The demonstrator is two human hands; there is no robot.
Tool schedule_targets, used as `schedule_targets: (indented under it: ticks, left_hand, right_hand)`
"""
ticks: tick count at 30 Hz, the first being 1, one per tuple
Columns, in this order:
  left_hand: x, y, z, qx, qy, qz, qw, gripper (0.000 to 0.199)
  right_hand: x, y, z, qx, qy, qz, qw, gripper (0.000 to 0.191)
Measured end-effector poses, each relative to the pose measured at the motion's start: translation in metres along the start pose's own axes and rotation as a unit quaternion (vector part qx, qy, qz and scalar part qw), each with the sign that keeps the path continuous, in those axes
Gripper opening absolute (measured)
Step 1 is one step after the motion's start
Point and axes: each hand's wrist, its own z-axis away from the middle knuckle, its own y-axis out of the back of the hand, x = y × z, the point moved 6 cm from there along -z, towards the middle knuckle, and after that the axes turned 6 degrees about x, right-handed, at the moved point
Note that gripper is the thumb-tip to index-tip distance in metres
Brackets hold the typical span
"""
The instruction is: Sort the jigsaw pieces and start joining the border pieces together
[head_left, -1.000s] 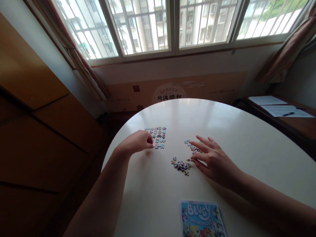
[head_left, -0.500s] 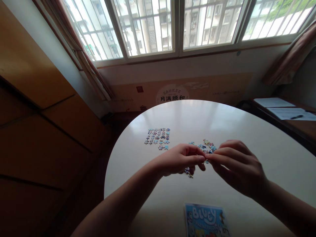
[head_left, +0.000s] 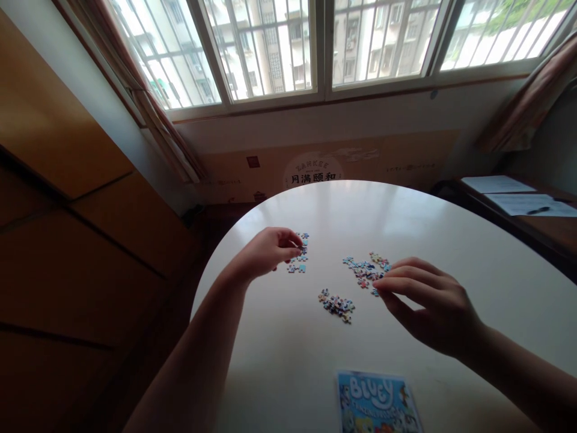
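Note:
My left hand [head_left: 270, 254] is over the rows of laid-out jigsaw pieces [head_left: 297, 268] on the left and covers most of them. Its thumb and fingers pinch a small jigsaw piece, largely hidden by the fingertips. On the right, my right hand [head_left: 428, 300] hovers at the near edge of a loose pile of jigsaw pieces [head_left: 367, 269]. Its thumb and forefinger tips come together there, and whatever may be between them is too small to make out. A second, smaller heap of jigsaw pieces [head_left: 336, 305] lies between the hands, nearer to me.
Everything lies on a round white table [head_left: 279, 373]. A blue "Bluey" picture sheet or box [head_left: 377, 402] is at the near edge. Papers [head_left: 518, 204] and a dark pen rest on a side table at right. Wooden cabinets [head_left: 112, 252] stand at left.
My left hand has moved from my right fingertips leftward to the laid-out pieces, uncovering the small near heap. My right hand has stayed by the loose pile.

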Motion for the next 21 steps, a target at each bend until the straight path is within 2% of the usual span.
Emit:
schedule_targets:
  ticks: [2, 4, 10, 16, 21]
  left_hand:
    - [-0.017, 0.016, -0.006, 0.023, 0.030, -0.066, 0.997, 0.022]
    - [-0.029, 0.023, -0.010, 0.014, 0.049, -0.107, 0.993, 0.021]
    - [-0.044, 0.015, -0.011, -0.038, 0.090, -0.169, 0.981, 0.023]
    - [-0.052, 0.008, -0.012, -0.056, 0.141, -0.145, 0.978, 0.024]
    - [-0.053, 0.006, -0.013, -0.055, 0.157, -0.134, 0.977, 0.020]
  right_hand:
    - [0.000, -0.001, 0.000, -0.005, -0.003, -0.007, 1.000, 0.021]
    - [0.000, -0.003, 0.001, -0.010, -0.003, -0.012, 1.000, 0.022]
    - [-0.001, -0.004, 0.002, -0.021, 0.003, -0.020, 1.000, 0.022]
    - [-0.001, -0.005, 0.002, -0.024, -0.001, -0.029, 0.999, 0.024]
    - [-0.001, -0.005, 0.002, -0.029, 0.002, -0.031, 0.999, 0.024]
